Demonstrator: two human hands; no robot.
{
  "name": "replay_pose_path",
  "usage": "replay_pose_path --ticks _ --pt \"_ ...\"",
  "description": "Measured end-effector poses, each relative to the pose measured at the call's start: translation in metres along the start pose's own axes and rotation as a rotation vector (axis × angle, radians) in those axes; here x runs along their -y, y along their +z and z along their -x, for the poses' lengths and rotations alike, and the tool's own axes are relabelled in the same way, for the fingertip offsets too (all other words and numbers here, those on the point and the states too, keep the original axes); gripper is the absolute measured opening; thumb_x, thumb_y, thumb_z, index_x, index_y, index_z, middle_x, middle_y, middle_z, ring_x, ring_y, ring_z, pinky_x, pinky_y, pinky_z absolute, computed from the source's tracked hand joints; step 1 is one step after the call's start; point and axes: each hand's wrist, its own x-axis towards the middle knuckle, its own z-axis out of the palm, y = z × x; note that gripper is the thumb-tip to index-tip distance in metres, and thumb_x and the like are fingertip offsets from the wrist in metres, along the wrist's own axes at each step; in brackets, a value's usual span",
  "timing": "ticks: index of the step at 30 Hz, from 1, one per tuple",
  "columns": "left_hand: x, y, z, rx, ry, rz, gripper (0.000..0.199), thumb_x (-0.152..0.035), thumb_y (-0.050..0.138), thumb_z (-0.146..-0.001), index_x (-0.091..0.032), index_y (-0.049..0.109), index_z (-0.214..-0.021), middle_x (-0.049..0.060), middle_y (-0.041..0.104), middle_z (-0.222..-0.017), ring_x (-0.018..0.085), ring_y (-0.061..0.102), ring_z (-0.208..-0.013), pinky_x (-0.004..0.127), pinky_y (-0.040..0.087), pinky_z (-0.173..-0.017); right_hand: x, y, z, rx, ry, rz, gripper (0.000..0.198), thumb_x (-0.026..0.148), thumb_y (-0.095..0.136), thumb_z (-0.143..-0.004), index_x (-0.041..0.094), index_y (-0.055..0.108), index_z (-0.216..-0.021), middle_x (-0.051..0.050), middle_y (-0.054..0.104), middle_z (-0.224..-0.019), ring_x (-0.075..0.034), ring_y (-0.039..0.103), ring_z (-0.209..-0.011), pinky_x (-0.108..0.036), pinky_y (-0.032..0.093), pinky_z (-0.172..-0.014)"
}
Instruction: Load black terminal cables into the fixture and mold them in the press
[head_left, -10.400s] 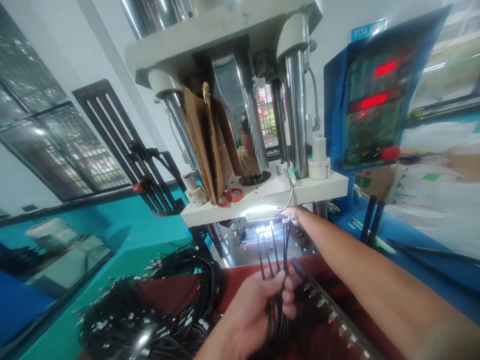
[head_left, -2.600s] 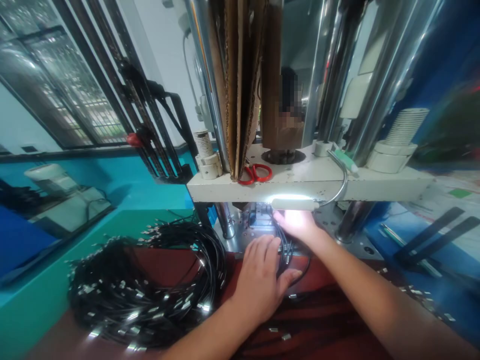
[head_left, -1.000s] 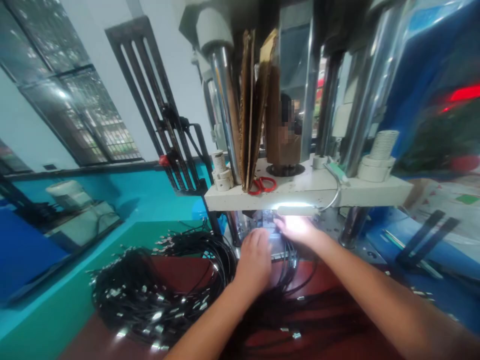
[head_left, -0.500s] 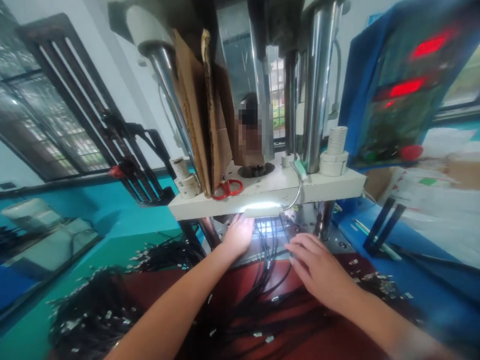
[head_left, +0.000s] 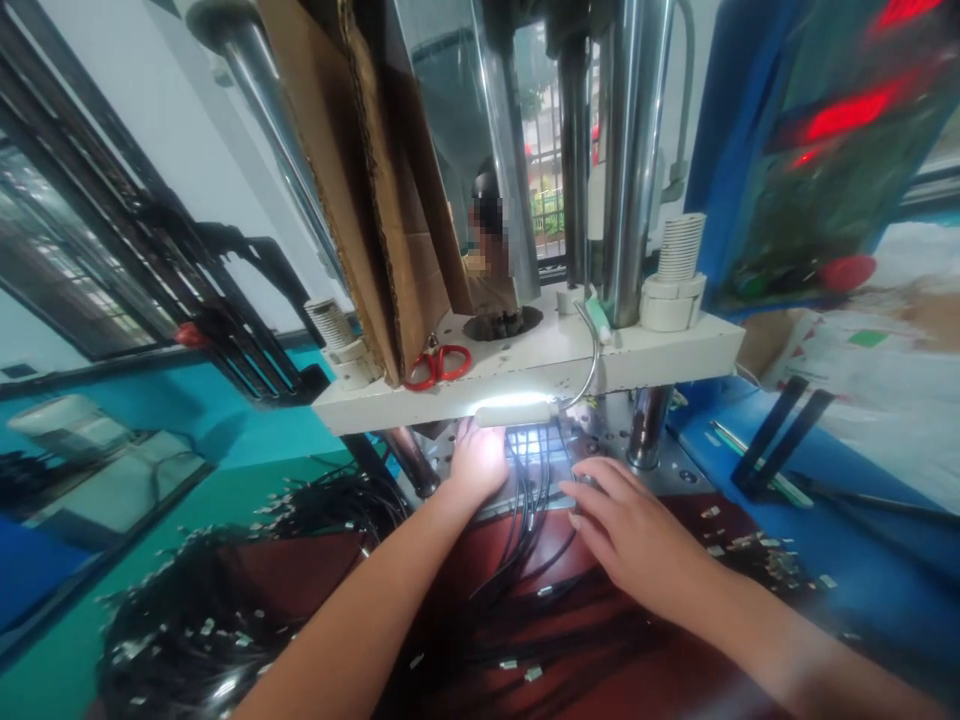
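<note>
Currently, work appears partway along: several black cables (head_left: pixel 521 525) run up from the red bench (head_left: pixel 469 555) to a bright block (head_left: pixel 532 440) beneath the lamp (head_left: pixel 517 415), between the two hands. The left hand (head_left: pixel 480 468) reaches under the front edge of the beam (head_left: pixel 637 365), just beside the block on its left; its fingertips are hidden in glare and behind the lamp, so its opening and any hold cannot be told. The right hand (head_left: pixel 622 510) is half open, fingers loosely curled and thumb apart, at the outermost cable of the set; whether that cable is pinched or merely touched is not clear. Done, as judged from the layout: a small group of cables brought to the block, roughly side by side. Seating of their upper ends not resolvable at this scale. Left, by the same judgement: settling of the outermost cable and a check of the others. More cables lie apart from the block, in a large coil (head_left: pixel 187 625) to the left and as loose metal ends (head_left: pixel 780 560) to the right; which of these are finished cannot be determined.
</note>
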Motion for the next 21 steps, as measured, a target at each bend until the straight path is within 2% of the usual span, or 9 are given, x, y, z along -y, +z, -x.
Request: replay_pose_path --ticks 6,12,16,21 --pt "0.004 -0.002 0.001 0.033 0.039 0.02 0.045 -0.009 0.043 -0.084 -0.011 0.057 -0.127 0.016 0.06 -0.131 0.03 0.046 -0.13 0.047 0.031 -0.112 -0.004 0.004 0.002 0.037 -0.003 -0.009 0.029 0.017 0.046 -0.094 0.018 0.061 -0.119 -0.012 0.052 -0.12 -0.028 0.045 -0.118 -0.048 0.043 -0.103" --pt "0.009 0.005 0.0 0.074 0.185 0.092 0.045 -0.016 0.034 -0.094 -0.018 0.048 -0.137 0.009 0.055 -0.14 0.021 0.05 -0.128 0.037 0.038 -0.111 -0.003 0.0 0.005 0.035 0.017 -0.015 0.029 0.016 0.047 -0.094 0.018 0.061 -0.119 -0.012 0.053 -0.12 -0.026 0.047 -0.115 -0.047 0.044 -0.102" --pt "0.009 0.012 -0.004 0.084 0.182 0.116 0.044 -0.018 0.036 -0.094 -0.013 0.05 -0.135 0.013 0.057 -0.136 0.025 0.053 -0.125 0.041 0.042 -0.108 -0.003 -0.004 0.003 0.039 0.025 -0.024 0.029 0.017 0.047 -0.094 0.019 0.061 -0.119 -0.011 0.053 -0.121 -0.026 0.049 -0.114 -0.046 0.044 -0.103" --pt "0.006 0.01 -0.01 0.084 0.16 0.142 0.041 -0.022 0.034 -0.096 -0.018 0.053 -0.132 0.01 0.059 -0.134 0.025 0.055 -0.123 0.04 0.041 -0.108 -0.003 -0.007 0.002 0.051 0.026 -0.018 0.03 0.018 0.046 -0.095 0.019 0.06 -0.121 -0.012 0.052 -0.123 -0.027 0.048 -0.116 -0.047 0.043 -0.104"
